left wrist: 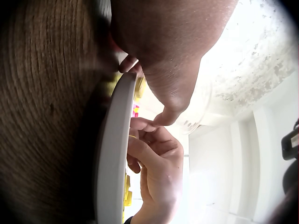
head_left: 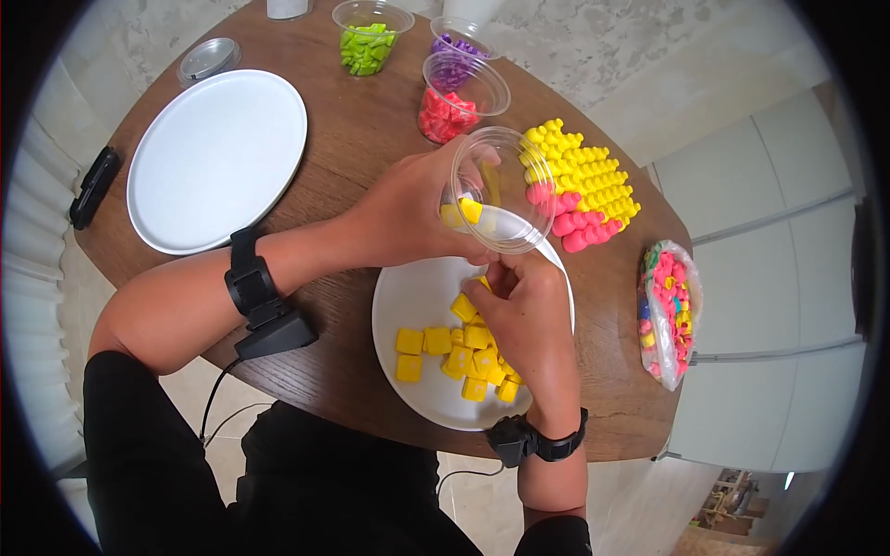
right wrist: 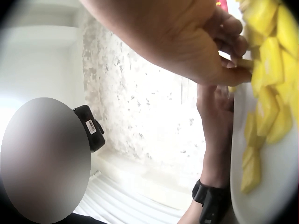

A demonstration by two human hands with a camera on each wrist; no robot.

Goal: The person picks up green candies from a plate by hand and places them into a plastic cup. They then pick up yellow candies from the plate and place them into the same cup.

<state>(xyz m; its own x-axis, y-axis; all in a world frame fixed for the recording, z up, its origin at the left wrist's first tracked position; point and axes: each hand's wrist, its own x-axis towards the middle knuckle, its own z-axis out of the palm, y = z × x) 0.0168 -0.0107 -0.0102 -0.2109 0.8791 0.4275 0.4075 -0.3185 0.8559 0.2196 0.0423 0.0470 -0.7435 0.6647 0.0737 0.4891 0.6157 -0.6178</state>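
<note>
My left hand [head_left: 399, 208] grips a clear plastic cup [head_left: 530, 218], tilted over the white plate [head_left: 399, 301], with a few yellow square pieces [head_left: 470, 211] inside it. Below the cup, my right hand [head_left: 533, 320] is low over the plate, thumb and fingers pinching a small yellow piece that mostly hides behind them. A pile of yellow square pieces [head_left: 477, 361] lies on the plate just beside that hand. In the right wrist view, the fingertips are right at the edge of the pile [right wrist: 268, 107].
An empty white plate [head_left: 218, 162] lies at left. Cups of green pieces [head_left: 366, 51], red pieces [head_left: 448, 116] and purple pieces [head_left: 454, 69] stand at the back. Rows of yellow and pink bumpy toys [head_left: 584, 181] and a bag of colourful pieces [head_left: 667, 310] are on the right.
</note>
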